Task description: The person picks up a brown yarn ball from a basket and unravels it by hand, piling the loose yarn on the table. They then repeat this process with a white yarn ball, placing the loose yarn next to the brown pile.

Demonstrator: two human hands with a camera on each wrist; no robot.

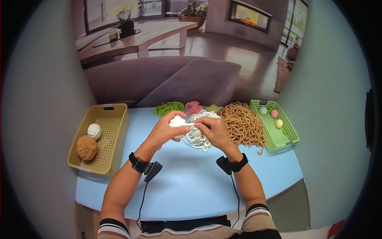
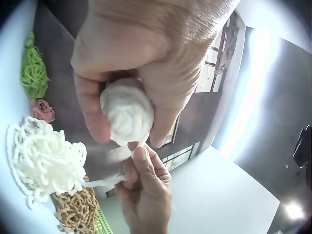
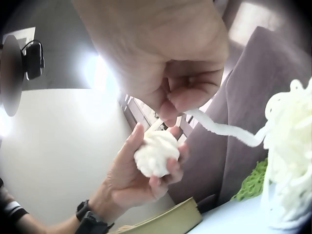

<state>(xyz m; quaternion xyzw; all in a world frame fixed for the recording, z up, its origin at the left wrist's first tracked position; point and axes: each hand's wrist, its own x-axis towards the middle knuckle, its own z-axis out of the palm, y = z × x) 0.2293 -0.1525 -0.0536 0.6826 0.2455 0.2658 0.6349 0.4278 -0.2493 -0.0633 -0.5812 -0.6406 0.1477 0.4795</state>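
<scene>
A small white yarn ball (image 1: 177,122) is gripped in the left hand (image 1: 162,130), its fingers and thumb curled round the ball (image 2: 127,111). Just to the right, the right hand (image 1: 215,132) pinches a white strand (image 1: 188,124) between thumb and fingers. From that pinch the strand (image 3: 224,129) runs down to a loose heap of white yarn (image 3: 292,156), which lies on the table behind the hands. Both hands are raised above the blue table (image 1: 179,179).
Brown yarn (image 1: 242,123) is piled right of the white heap; green (image 1: 169,108), pink (image 1: 193,107) and yellow yarn lie at the back edge. A yellow basket (image 1: 113,137) at left holds white and brown balls; a green basket (image 1: 289,126) at right holds several small balls.
</scene>
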